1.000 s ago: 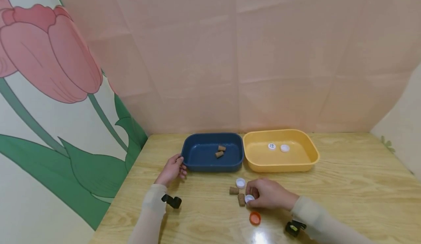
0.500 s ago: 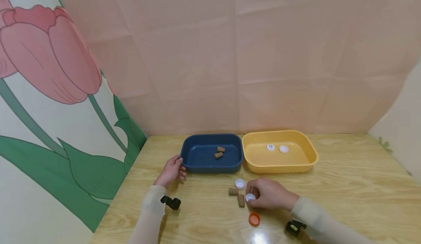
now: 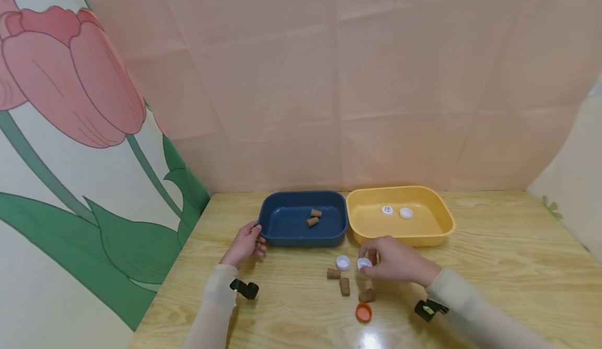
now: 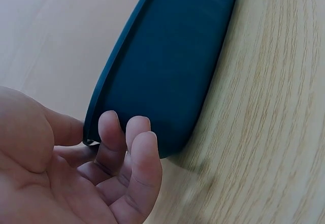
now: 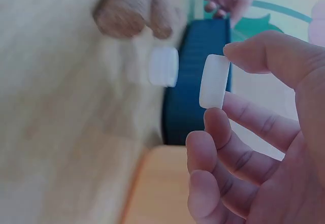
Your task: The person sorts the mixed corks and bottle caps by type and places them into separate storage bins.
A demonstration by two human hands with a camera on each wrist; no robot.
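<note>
My right hand (image 3: 400, 260) pinches a white bottle cap (image 5: 214, 82) between thumb and fingertip, raised over the table in front of the yellow tray (image 3: 400, 241). With thumb and index finger, my left hand (image 3: 244, 245) grips the rim at the near left corner of the blue tray (image 4: 157, 61); its other fingers curl beside the wall. Another white cap (image 3: 343, 263) lies left of the right hand. Close by on the wood are a cork (image 3: 334, 274), a second cork (image 3: 345, 287) and a third cork (image 3: 367, 295), just behind an orange cap (image 3: 363, 313).
The two trays stand side by side near the table's back edge, against a pink cloth backdrop (image 3: 282, 103). Two corks (image 3: 312, 222) lie in the blue tray. The yellow one holds a printed white cap (image 3: 387, 210) and a plain white cap (image 3: 406, 213).
My right hand has lifted the white cap off the table and moved it toward the yellow tray. A cork formerly hidden under that hand now shows. The left hand stays at the blue tray's corner.
</note>
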